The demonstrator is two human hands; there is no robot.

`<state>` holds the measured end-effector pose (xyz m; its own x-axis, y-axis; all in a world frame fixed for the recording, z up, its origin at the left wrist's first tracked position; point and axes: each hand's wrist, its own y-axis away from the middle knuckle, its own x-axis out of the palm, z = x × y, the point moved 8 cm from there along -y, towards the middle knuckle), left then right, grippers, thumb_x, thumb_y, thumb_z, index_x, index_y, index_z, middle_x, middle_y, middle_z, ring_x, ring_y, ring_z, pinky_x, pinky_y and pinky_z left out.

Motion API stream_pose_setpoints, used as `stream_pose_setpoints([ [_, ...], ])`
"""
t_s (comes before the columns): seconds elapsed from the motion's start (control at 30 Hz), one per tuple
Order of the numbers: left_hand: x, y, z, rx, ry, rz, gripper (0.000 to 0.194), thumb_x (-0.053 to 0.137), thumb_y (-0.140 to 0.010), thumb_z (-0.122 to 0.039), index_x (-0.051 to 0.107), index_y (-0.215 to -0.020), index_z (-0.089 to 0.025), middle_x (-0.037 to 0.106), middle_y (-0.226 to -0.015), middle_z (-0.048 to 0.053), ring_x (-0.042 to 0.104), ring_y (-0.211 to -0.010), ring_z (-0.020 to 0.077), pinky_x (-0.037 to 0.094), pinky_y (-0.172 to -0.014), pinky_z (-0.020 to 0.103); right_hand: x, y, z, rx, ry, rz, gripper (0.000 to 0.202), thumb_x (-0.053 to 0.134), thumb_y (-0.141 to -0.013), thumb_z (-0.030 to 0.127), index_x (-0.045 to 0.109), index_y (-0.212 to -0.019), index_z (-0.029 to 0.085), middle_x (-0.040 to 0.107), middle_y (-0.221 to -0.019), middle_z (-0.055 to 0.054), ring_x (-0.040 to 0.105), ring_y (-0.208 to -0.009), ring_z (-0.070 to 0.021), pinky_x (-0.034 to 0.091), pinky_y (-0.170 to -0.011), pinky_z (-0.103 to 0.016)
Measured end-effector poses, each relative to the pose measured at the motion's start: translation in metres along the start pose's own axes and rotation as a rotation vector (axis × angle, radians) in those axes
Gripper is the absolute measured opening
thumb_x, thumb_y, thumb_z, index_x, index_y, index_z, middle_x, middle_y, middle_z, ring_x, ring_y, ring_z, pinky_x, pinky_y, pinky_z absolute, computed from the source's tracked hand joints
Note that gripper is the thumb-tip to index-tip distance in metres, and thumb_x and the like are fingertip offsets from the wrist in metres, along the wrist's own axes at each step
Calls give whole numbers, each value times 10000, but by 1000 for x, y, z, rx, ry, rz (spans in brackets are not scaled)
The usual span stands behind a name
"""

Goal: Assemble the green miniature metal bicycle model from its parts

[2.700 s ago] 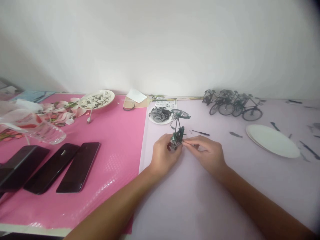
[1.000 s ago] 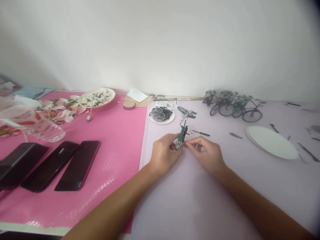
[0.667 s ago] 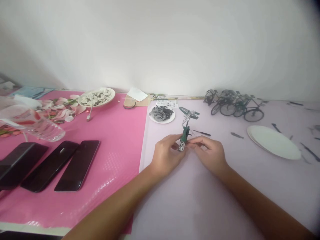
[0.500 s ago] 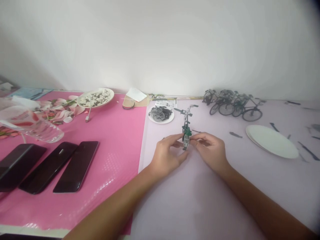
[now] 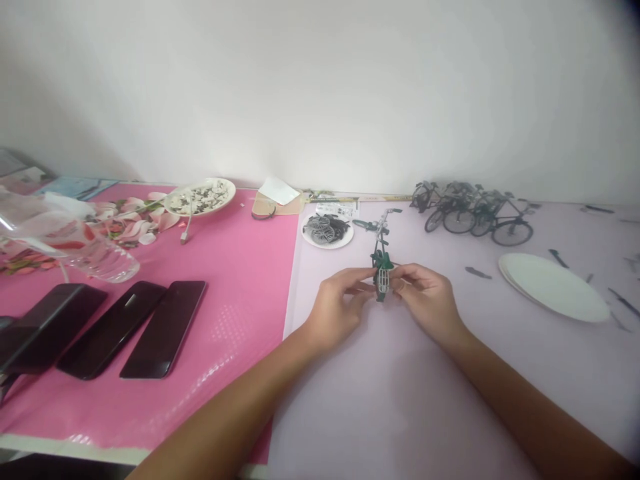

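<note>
A small green and grey model bicycle (image 5: 381, 257) stands upright between my hands, its rear rack toward me and its handlebars at the far end. My left hand (image 5: 343, 303) pinches its rear part from the left, fingers curled. From the other side my right hand (image 5: 425, 293) grips the same rear part with thumb and forefinger. The fingertips hide some of the lower rear of the bicycle. Beyond it, on the left, a small white plate (image 5: 306, 241) carries grey wheels and dark parts.
Several finished model bicycles (image 5: 513, 233) stand by the wall at back right. White oval plates (image 5: 553, 287) and loose dark parts (image 5: 479, 272) lie on the right. On the pink cover are phones (image 5: 165, 330), a plastic bottle (image 5: 110, 260) and a plate of white pieces (image 5: 231, 195).
The view has shifted slightly, so everything sits a little further right. My left thumb has moved up closer against the bicycle's rear. Both hands stay on it.
</note>
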<state>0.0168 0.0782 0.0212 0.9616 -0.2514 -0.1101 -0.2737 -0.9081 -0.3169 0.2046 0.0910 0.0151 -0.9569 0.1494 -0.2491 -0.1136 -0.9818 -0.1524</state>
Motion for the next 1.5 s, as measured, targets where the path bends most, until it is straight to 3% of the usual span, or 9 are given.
stream_pose_setpoints([
  [0.27, -8, 1, 1, 17, -18, -130, 272, 780, -855, -113, 790, -1117, -188, 797, -1063, 89, 777, -862, 178, 630, -811, 291, 10, 2, 3, 8, 1, 116, 287, 817, -788, 450, 721, -776, 179, 713, -775, -50, 609, -619, -148, 542, -563, -275],
  [0.73, -10, 0, -2, -47, -58, -98, 229, 686, -894, -49, 797, -1013, -209, 815, -1019, 37, 769, -871, 172, 606, -827, 290, 14, 3, -1, 26, -40, 148, 325, 887, -722, 482, 720, -735, 205, 765, -854, -71, 658, -655, -172, 541, -549, -278],
  [0.9, -11, -1, 0, -64, -96, -101, 149, 748, -869, -85, 782, -957, -200, 806, -975, 39, 759, -861, 173, 583, -788, 278, 13, 2, -1, 13, -14, 151, 337, 868, -743, 511, 716, -748, 210, 765, -868, -73, 687, -738, -200, 547, -585, -290],
  [1.0, -10, -1, 1, -56, -99, -94, 134, 771, -864, -109, 765, -967, -195, 800, -993, 40, 756, -858, 165, 571, -767, 266, 13, 1, -6, 34, 0, 157, 328, 856, -752, 511, 723, -769, 212, 755, -835, -59, 665, -685, -183, 543, -580, -295],
  [1.27, -9, -2, 0, -37, -127, -83, 125, 788, -862, -143, 740, -967, -192, 795, -986, 41, 753, -837, 162, 577, -755, 270, 10, 1, -4, 31, 16, 130, 340, 875, -720, 516, 745, -746, 203, 756, -794, -64, 660, -635, -180, 548, -552, -296],
  [1.5, -11, -1, 2, -57, -148, -119, 135, 770, -876, -160, 700, -984, -198, 774, -1006, 35, 735, -831, 145, 574, -730, 251, 2, 12, 9, 14, 87, -78, 247, 876, -739, 454, 804, -807, 228, 769, -734, -57, 678, -611, -202, 547, -516, -304],
])
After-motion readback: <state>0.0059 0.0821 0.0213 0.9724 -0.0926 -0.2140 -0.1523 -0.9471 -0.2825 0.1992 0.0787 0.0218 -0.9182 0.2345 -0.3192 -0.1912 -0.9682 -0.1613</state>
